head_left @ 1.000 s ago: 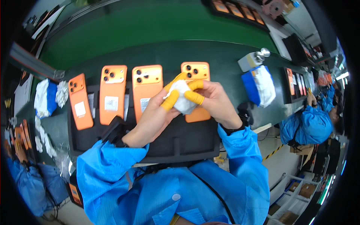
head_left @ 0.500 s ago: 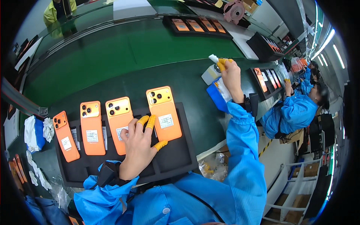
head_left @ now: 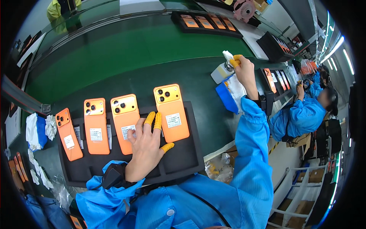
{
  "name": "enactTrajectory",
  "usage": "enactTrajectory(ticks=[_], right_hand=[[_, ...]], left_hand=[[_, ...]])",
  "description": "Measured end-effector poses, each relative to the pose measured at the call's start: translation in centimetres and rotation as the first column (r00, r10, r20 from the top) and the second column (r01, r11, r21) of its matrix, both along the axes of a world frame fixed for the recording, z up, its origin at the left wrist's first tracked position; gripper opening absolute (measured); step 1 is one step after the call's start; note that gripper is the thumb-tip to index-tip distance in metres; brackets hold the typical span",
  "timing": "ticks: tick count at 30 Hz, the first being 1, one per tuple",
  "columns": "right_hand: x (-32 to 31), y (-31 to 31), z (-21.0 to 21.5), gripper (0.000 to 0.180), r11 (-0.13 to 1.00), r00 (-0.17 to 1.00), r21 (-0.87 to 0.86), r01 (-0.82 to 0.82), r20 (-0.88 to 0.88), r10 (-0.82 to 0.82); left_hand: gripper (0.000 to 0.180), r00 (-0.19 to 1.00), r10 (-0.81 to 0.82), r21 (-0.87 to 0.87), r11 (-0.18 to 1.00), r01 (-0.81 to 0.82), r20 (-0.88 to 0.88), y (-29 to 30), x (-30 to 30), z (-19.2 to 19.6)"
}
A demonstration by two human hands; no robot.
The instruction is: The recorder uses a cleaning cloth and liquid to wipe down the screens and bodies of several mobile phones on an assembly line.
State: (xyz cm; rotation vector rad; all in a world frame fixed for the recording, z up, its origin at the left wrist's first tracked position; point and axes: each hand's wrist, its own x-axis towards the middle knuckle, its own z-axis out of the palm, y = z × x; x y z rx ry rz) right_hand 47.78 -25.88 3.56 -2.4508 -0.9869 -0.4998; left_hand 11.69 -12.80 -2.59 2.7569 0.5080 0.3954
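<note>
while flat, left hand (head_left: pixel 146 147) on tray (head_left: pixel 179 162)

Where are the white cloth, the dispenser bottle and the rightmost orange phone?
white cloth (head_left: pixel 228 55), head view, its upper fold.
dispenser bottle (head_left: pixel 220 72), head view, its white body.
rightmost orange phone (head_left: pixel 171 114), head view, middle of its back.

A green conveyor belt (head_left: pixel 126 49) ran behind the bench, a black tray of phones (head_left: pixel 207 22) sat across it, and a co-worker in blue (head_left: pixel 305 114) worked alongside.
</note>
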Motion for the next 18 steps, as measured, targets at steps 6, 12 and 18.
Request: enactTrajectory(ticks=[6,12,18], right_hand=[[1.0,-0.2,-1.2,0.018,0.998,0.998,0.070,-0.007,0.066,0.003],[0.4,0.5,-1.0,0.017,0.999,0.994,0.014,-0.032,0.109,0.031],[-7.7,4.1,-2.8,0.027,0.904,0.919,0.203,-0.377,0.200,0.339]], left_hand=[[0.084,1.000,0.007,-0.003,1.000,-0.007,0.000,-0.1,0.2,-0.2],[0.084,1.000,0.000,-0.013,1.000,-0.001,-0.024,0.1,0.2,-0.7],[0.077,1.000,0.008,0.021,1.000,-0.008,-0.027,-0.5,0.5,-0.8]])
